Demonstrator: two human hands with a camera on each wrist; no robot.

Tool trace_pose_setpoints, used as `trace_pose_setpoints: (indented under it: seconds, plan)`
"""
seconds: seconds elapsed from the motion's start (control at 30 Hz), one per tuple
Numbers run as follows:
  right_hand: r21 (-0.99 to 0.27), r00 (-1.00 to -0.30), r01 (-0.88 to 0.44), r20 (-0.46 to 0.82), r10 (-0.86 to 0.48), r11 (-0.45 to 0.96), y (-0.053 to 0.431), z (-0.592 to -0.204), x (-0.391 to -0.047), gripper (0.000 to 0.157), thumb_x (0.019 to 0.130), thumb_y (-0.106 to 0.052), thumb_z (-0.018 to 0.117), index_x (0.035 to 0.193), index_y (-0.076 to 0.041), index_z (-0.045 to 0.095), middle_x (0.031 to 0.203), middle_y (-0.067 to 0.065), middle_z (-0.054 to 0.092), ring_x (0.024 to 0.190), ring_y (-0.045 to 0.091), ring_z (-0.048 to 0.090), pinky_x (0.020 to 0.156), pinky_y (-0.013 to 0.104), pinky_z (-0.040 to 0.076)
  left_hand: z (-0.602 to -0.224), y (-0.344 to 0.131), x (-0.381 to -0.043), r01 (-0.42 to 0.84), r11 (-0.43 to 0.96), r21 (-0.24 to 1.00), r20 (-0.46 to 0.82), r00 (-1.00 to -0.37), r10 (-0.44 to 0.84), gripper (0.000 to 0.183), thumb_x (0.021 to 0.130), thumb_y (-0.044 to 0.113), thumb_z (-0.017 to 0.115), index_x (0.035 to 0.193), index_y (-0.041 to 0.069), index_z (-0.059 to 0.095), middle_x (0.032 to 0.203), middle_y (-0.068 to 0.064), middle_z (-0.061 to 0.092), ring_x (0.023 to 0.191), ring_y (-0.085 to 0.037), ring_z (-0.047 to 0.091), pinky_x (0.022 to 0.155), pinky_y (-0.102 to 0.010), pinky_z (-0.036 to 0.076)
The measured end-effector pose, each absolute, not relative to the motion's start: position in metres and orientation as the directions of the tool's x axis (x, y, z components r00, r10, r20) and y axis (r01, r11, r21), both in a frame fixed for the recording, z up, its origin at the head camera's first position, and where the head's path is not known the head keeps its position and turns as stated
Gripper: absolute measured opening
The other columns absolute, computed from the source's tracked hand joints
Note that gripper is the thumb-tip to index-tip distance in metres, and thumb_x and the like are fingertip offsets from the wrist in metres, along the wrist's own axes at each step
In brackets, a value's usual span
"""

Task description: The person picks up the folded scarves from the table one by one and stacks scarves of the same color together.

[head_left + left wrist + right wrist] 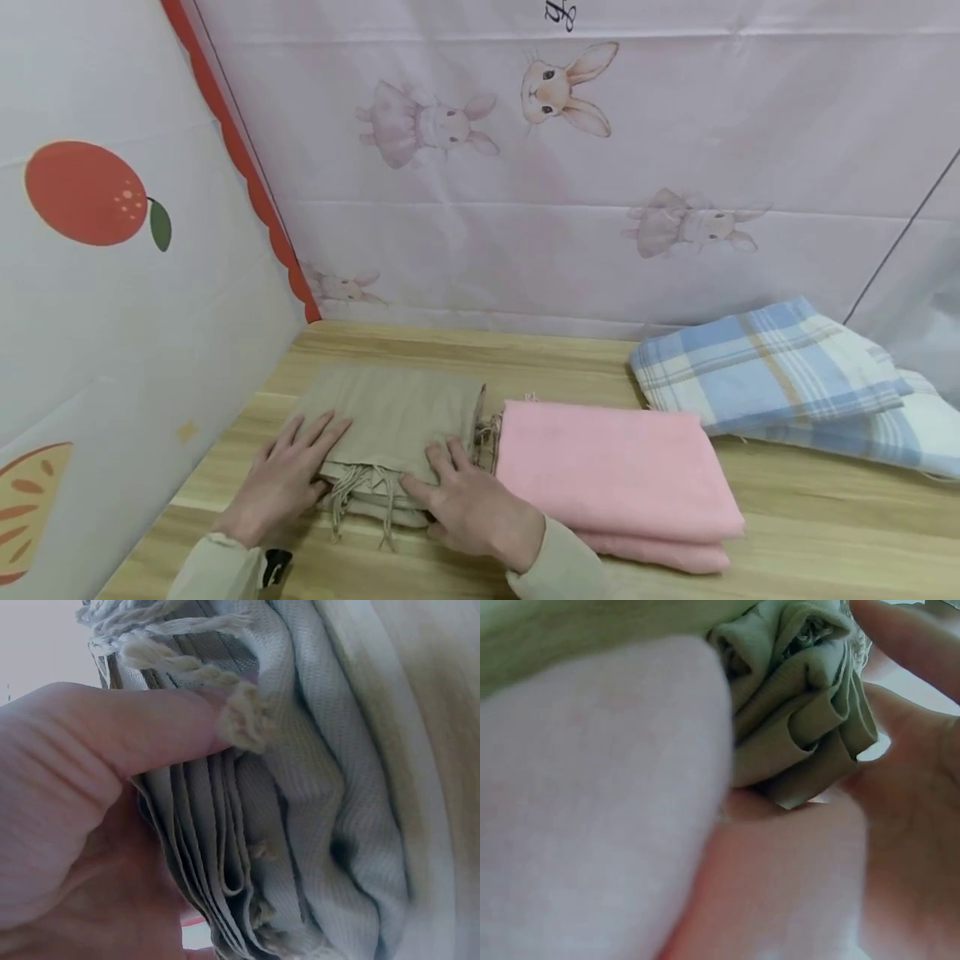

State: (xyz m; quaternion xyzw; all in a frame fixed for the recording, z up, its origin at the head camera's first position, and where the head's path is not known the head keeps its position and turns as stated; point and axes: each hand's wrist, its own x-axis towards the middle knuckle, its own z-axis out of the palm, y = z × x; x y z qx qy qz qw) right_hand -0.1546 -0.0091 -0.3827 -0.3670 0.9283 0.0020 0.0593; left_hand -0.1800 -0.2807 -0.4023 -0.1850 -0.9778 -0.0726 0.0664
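Observation:
A folded beige scarf [397, 412] with knotted fringe lies on the wooden table, its layers stacked. Across its left front corner rests my left hand [281, 479], fingers spread over the top. In the left wrist view the left thumb [172, 724] presses against the layered front edge beside a fringe knot. My right hand [476, 504] lies on the right front corner, fingers extended over the cloth. A folded pink scarf [607, 467] sits right beside it; in the right wrist view it fills the near left, partly hiding the beige folds [795, 712].
Blue and white plaid cloths [772, 367] lie folded at the back right of the table [810, 533]. A rabbit-print sheet [480, 233] hangs behind, and a white fruit-print sheet [150, 333] borders the left side.

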Motion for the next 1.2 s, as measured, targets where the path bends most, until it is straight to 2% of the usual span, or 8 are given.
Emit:
trace_pose_setpoints:
  seconds: [0.17, 0.27, 0.4, 0.53, 0.73, 0.97, 1.07, 1.2]
  plan:
    - [-0.039, -0.719, -0.687, -0.114, -0.686, 0.726, -0.005, -0.381, -0.154, 0.065, 0.097, -0.039, 0.069, 0.155, -0.034, 0.041, 0.160, 0.014, 0.030, 0.146, 0.039, 0.030, 0.102, 0.045, 0.048, -0.400, -0.280, -0.179, 0.420, 0.903, 0.092, 0.135, -0.904, 0.407, 0.080, 0.077, 0.009, 0.086, 0.148, 0.004, 0.050, 0.150, -0.027, 0.043, 0.134, -0.060, 0.033, 0.099, -0.077, 0.029]
    - [-0.057, -0.705, -0.701, -0.092, -0.703, 0.711, 0.004, -0.376, -0.154, 0.061, 0.097, -0.038, 0.068, 0.153, -0.032, 0.044, 0.159, 0.015, 0.033, 0.144, 0.038, 0.034, 0.103, 0.048, 0.047, -0.392, -0.274, -0.174, 0.460, 0.877, 0.137, 0.120, -0.887, 0.446, 0.074, 0.080, 0.011, 0.084, 0.146, 0.004, 0.052, 0.149, -0.029, 0.044, 0.135, -0.060, 0.032, 0.104, -0.075, 0.022]
    - [-0.053, -0.641, -0.767, 0.101, -0.761, 0.639, 0.031, -0.369, -0.157, 0.047, 0.095, -0.032, 0.071, 0.139, -0.022, 0.058, 0.148, 0.015, 0.048, 0.138, 0.035, 0.045, 0.109, 0.048, 0.040, -0.370, -0.254, -0.168, 0.534, 0.815, 0.226, 0.138, -0.845, 0.516, 0.062, 0.089, 0.018, 0.079, 0.145, 0.007, 0.055, 0.150, -0.027, 0.044, 0.137, -0.056, 0.033, 0.107, -0.072, 0.019]
    - [-0.004, -0.585, -0.790, 0.303, -0.753, 0.612, 0.075, -0.367, -0.157, 0.049, 0.087, -0.026, 0.079, 0.131, -0.010, 0.062, 0.140, 0.018, 0.055, 0.133, 0.040, 0.048, 0.111, 0.052, 0.036, -0.348, -0.220, -0.165, 0.619, 0.761, 0.195, 0.205, -0.784, 0.586, 0.055, 0.093, 0.021, 0.075, 0.143, 0.009, 0.057, 0.151, -0.022, 0.046, 0.138, -0.050, 0.038, 0.107, -0.069, 0.027]
    - [0.005, -0.686, -0.701, 0.268, -0.677, 0.713, 0.145, -0.361, -0.147, 0.067, 0.082, -0.027, 0.083, 0.139, -0.005, 0.056, 0.143, 0.026, 0.050, 0.132, 0.051, 0.044, 0.104, 0.066, 0.037, -0.341, -0.161, -0.163, 0.734, 0.675, 0.079, 0.250, -0.670, 0.699, 0.052, 0.093, 0.024, 0.074, 0.141, 0.008, 0.059, 0.149, -0.018, 0.049, 0.137, -0.039, 0.044, 0.111, -0.060, 0.031]
    - [-0.084, -0.779, -0.616, 0.207, -0.591, 0.783, 0.202, -0.380, -0.131, 0.077, 0.079, -0.036, 0.086, 0.145, -0.011, 0.055, 0.151, 0.024, 0.044, 0.136, 0.051, 0.039, 0.097, 0.076, 0.034, -0.358, -0.103, -0.166, 0.814, 0.580, -0.005, 0.093, -0.578, 0.811, 0.062, 0.096, 0.038, 0.069, 0.151, 0.017, 0.049, 0.154, -0.012, 0.045, 0.142, -0.033, 0.040, 0.113, -0.054, 0.032]
    - [-0.141, -0.780, -0.621, 0.209, -0.590, 0.771, 0.212, -0.392, -0.128, 0.082, 0.078, -0.041, 0.086, 0.148, -0.013, 0.051, 0.152, 0.025, 0.042, 0.136, 0.052, 0.039, 0.095, 0.079, 0.031, -0.366, -0.089, -0.164, 0.816, 0.577, -0.039, 0.027, -0.576, 0.817, 0.071, 0.093, 0.043, 0.071, 0.155, 0.022, 0.043, 0.157, -0.010, 0.040, 0.143, -0.033, 0.038, 0.113, -0.054, 0.032]
    - [-0.108, -0.732, -0.666, 0.284, -0.619, 0.738, 0.215, -0.404, -0.128, 0.094, 0.070, -0.036, 0.090, 0.150, -0.014, 0.046, 0.149, 0.026, 0.045, 0.132, 0.052, 0.043, 0.089, 0.080, 0.034, -0.374, -0.079, -0.163, 0.816, 0.568, -0.108, 0.036, -0.568, 0.822, 0.075, 0.089, 0.044, 0.076, 0.154, 0.024, 0.044, 0.155, -0.008, 0.044, 0.140, -0.031, 0.042, 0.110, -0.052, 0.038]
